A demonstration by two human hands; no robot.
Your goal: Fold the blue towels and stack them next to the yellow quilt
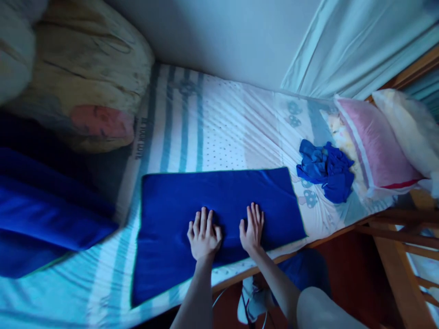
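Note:
A dark blue cloth (171, 210) with a thin green edge lies spread out nearly flat near the front edge of the bed. My left hand (204, 235) rests palm down on its middle, fingers stretched and slightly apart. To the right, my right hand (252, 228) also lies flat on the cloth, fingers extended, nearer the cloth's front edge. Neither hand grips anything. A crumpled heap of blue fabric (327, 169) sits on the sheet past the cloth's right end.
The striped and patterned bed sheet (222, 128) runs back to a wall. More blue cloth (51, 205) and a bulky yellowish bundle (92, 59) lie at left. At right are a pink pillow (380, 141), a pale curtain (356, 41) and a wooden ladder (394, 260).

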